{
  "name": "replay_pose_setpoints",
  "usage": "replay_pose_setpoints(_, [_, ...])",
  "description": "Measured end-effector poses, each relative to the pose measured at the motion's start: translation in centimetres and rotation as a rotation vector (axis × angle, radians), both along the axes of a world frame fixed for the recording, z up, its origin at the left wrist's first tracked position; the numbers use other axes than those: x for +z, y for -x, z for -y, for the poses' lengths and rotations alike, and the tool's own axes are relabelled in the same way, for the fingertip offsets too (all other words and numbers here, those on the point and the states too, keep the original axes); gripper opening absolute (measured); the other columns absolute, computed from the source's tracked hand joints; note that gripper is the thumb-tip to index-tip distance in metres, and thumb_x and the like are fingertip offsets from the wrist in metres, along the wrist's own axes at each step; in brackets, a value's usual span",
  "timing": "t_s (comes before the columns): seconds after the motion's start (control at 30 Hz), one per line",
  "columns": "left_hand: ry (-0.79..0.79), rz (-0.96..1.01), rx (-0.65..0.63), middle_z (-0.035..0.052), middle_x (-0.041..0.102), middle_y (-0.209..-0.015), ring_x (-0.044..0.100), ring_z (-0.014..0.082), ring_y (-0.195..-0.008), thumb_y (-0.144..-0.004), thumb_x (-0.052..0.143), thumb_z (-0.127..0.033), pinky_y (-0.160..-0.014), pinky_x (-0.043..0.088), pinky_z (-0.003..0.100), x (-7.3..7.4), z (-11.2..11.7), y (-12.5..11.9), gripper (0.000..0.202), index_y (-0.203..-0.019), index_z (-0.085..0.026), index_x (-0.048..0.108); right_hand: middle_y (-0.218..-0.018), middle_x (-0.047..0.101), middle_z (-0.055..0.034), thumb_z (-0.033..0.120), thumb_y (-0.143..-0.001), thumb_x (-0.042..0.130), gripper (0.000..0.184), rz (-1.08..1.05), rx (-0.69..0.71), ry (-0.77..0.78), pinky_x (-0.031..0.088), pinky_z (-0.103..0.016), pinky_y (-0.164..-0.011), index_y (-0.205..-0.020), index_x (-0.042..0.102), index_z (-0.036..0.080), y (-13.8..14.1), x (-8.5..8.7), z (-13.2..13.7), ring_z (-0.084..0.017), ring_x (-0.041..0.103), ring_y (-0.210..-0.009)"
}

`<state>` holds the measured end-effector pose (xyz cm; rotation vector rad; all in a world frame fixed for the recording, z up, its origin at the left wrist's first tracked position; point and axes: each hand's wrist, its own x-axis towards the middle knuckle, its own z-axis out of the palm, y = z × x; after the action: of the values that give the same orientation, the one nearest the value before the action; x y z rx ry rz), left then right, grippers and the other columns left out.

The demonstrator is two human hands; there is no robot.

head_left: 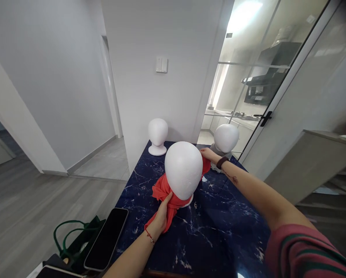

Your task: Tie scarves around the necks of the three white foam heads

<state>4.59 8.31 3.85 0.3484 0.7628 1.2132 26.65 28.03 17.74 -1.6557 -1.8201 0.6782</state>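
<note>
A white foam mannequin head (183,168) stands upright on the dark blue table, nearest to me. Coral-red scarf cloth (163,188) lies bunched around its neck and trails down at the left front. My left hand (162,214) is closed on the cloth at the front left of the neck, thumb on top. Behind the head's right side, my right hand (210,154) pinches another part of the same scarf. The stretch of cloth behind the head is hidden.
A bare white mannequin head (158,135) stands at the back left. Another mannequin head (226,138), with grey cloth at its neck, is at the back right. A phone (106,239) and a dark green bag (81,239) sit at the left edge of the marble-patterned table (201,235).
</note>
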Motion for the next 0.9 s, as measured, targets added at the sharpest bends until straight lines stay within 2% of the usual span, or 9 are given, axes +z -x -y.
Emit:
replay_pose_setpoints(0.13, [-0.015,0.064,0.025,0.0088,0.060,-0.125,0.059,0.0224,-0.111,-0.078,0.065,-0.039,-0.095,0.048,0.032,0.3,0.1,0.0,0.054,-0.126,-0.017,0.052,-0.070,0.066,-0.0106,0.018,-0.072,0.062,0.014,0.102,-0.030,0.049,0.041,-0.027,-0.069,-0.058,0.062,0.014,-2.2,-3.2,3.4,-0.020,0.058,-0.073])
replay_pose_setpoints(0.23, [-0.029,0.056,0.039,0.0080,0.060,-0.126,0.058,0.0227,-0.113,-0.079,0.063,-0.042,-0.096,0.048,0.032,0.6,0.2,0.0,0.054,-0.126,-0.018,0.053,-0.069,0.066,-0.0101,0.023,-0.075,0.062,0.017,0.127,0.009,0.121,0.041,-0.027,-0.068,-0.059,0.063,0.015,-3.2,-5.0,7.5,-0.019,0.059,-0.070])
replay_pose_setpoints(0.33, [-0.088,0.041,0.059,0.0065,0.059,-0.128,0.057,0.0236,-0.114,-0.081,0.058,-0.047,-0.094,0.048,0.034,0.7,0.1,-0.1,0.053,-0.127,-0.021,0.052,-0.077,0.067,-0.0090,0.041,-0.081,0.057,0.029,-0.069,0.169,0.341,0.045,-0.027,-0.063,-0.080,0.069,0.015,-3.5,-6.0,12.4,-0.018,0.059,-0.067])
replay_pose_setpoints(0.4, [-0.113,0.052,0.067,0.0053,0.057,-0.130,0.056,0.0233,-0.115,-0.083,0.054,-0.051,-0.093,0.049,0.034,0.7,0.1,-0.1,0.053,-0.127,-0.022,0.052,-0.091,0.067,-0.0089,0.051,-0.081,0.053,0.041,-0.265,0.282,0.460,0.048,-0.029,-0.068,-0.097,0.067,0.016,-3.2,-6.6,15.6,-0.018,0.061,-0.076])
replay_pose_setpoints(0.43, [-0.118,0.059,0.066,0.0053,0.057,-0.130,0.057,0.0233,-0.114,-0.083,0.052,-0.053,-0.091,0.049,0.033,0.7,0.0,-0.1,0.053,-0.127,-0.023,0.053,-0.096,0.067,-0.0087,0.053,-0.080,0.054,0.043,-0.319,0.312,0.460,0.048,-0.031,-0.074,-0.100,0.066,0.016,-2.8,-7.0,17.1,-0.019,0.061,-0.081])
replay_pose_setpoints(0.57, [-0.136,0.014,0.033,0.0102,0.065,-0.116,0.067,0.0233,-0.086,-0.083,0.049,-0.056,-0.070,0.054,0.033,1.0,0.0,0.0,0.056,-0.124,-0.018,0.055,-0.102,0.067,-0.0067,0.049,-0.079,0.058,0.039,-0.316,0.247,0.176,0.042,-0.040,-0.092,-0.102,0.064,0.018,0.3,-9.9,21.3,-0.025,0.058,-0.096])
replay_pose_setpoints(0.67, [-0.102,-0.052,0.006,0.0125,0.071,-0.100,0.066,0.0207,-0.066,-0.082,0.052,-0.055,-0.057,0.052,0.031,1.5,0.1,-0.1,0.056,-0.118,-0.013,0.058,-0.112,0.064,-0.0074,0.045,-0.083,0.053,0.041,-0.484,0.166,0.027,0.040,-0.041,-0.097,-0.115,0.058,0.019,3.7,-12.7,22.5,-0.026,0.057,-0.105])
replay_pose_setpoints(0.77, [-0.060,-0.142,-0.053,0.0113,0.070,-0.100,0.067,0.0201,-0.070,-0.078,0.061,-0.047,-0.058,0.052,0.029,1.7,0.4,0.5,0.050,-0.116,-0.014,0.058,-0.121,0.060,-0.0086,0.045,-0.084,0.052,0.044,-0.694,0.055,-0.031,0.038,-0.039,-0.100,-0.119,0.054,0.018,6.3,-14.8,22.3,-0.025,0.054,-0.112])
replay_pose_setpoints(0.9, [-0.154,-0.366,-0.096,0.0120,0.070,-0.099,0.067,0.0202,-0.078,-0.062,0.079,-0.020,-0.069,0.053,0.028,0.9,0.9,3.4,0.056,-0.112,-0.013,0.055,-0.125,0.058,-0.0102,0.045,-0.082,0.054,0.047,-0.836,-0.085,-0.046,0.034,-0.040,-0.104,-0.119,0.054,0.017,7.3,-16.2,21.6,-0.025,0.051,-0.117])
